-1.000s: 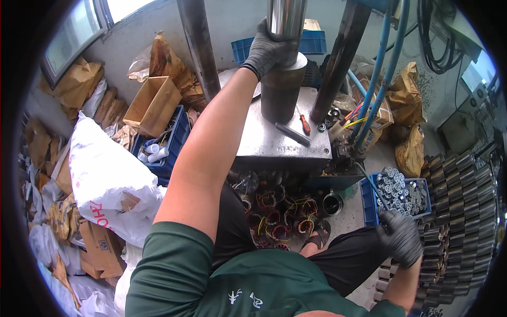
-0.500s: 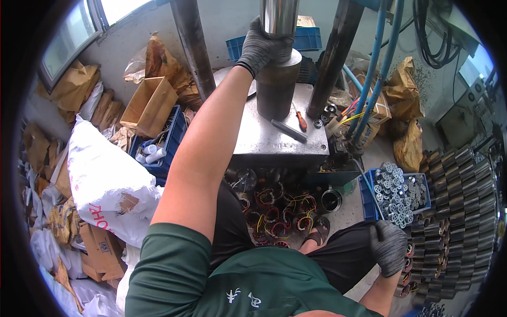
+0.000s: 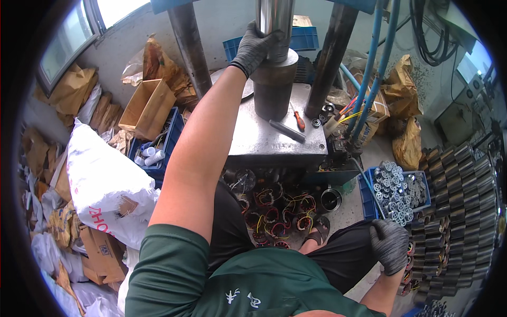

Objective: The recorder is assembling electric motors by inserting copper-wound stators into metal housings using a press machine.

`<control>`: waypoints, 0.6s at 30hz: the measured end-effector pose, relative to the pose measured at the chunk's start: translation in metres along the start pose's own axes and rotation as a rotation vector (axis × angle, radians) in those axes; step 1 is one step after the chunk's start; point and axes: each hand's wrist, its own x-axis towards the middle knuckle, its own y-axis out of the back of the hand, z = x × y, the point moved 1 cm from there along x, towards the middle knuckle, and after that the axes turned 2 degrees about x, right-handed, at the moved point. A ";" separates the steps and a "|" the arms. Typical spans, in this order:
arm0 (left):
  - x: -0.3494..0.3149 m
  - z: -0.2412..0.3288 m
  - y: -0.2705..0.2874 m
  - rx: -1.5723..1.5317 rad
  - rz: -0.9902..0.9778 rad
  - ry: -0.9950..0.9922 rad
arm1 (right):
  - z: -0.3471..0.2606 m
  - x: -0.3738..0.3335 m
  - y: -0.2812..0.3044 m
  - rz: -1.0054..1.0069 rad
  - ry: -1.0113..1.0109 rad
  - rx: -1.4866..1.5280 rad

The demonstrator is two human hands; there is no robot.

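My left hand (image 3: 252, 50), in a grey glove, grips the lower part of a shiny upright metal cylinder (image 3: 275, 20), thumb across its front; the other fingers are partly hidden. Under it, a thick dark steel sleeve (image 3: 272, 92) with a pale top rim stands on the metal press table (image 3: 245, 132). To the sleeve's right lie a screwdriver (image 3: 299, 120) with an orange-and-black handle and a dark metal bar (image 3: 287, 131). My right hand (image 3: 390, 247), gloved too, rests on my right knee, its fingers laid loosely over it and nothing in them.
Dark columns (image 3: 190, 50) flank the sleeve, with blue hoses (image 3: 376, 68) at right. A blue crate (image 3: 368, 198) holds pale metal end caps. Stacked dark cylinders (image 3: 465, 195) fill the far right. Wired motor stators (image 3: 272, 214) lie under the table; a white sack (image 3: 108, 174) stands left.
The shiny cylinder and the blue press part above it sit slightly lower in view. My left hand has shifted its grip, the thumb now higher across the cylinder. My right hand stays on the knee.
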 end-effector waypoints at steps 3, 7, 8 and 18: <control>0.001 -0.003 0.001 -0.036 -0.016 -0.001 | -0.001 0.002 0.003 -0.059 0.008 -0.027; 0.003 -0.004 0.003 0.018 -0.033 0.011 | 0.001 0.001 0.003 -0.087 -0.002 -0.017; 0.003 -0.005 0.003 0.025 -0.040 0.016 | 0.002 0.001 0.003 -0.090 0.001 -0.013; 0.004 -0.006 0.003 0.085 0.003 -0.017 | 0.010 0.000 0.000 -0.117 0.007 -0.037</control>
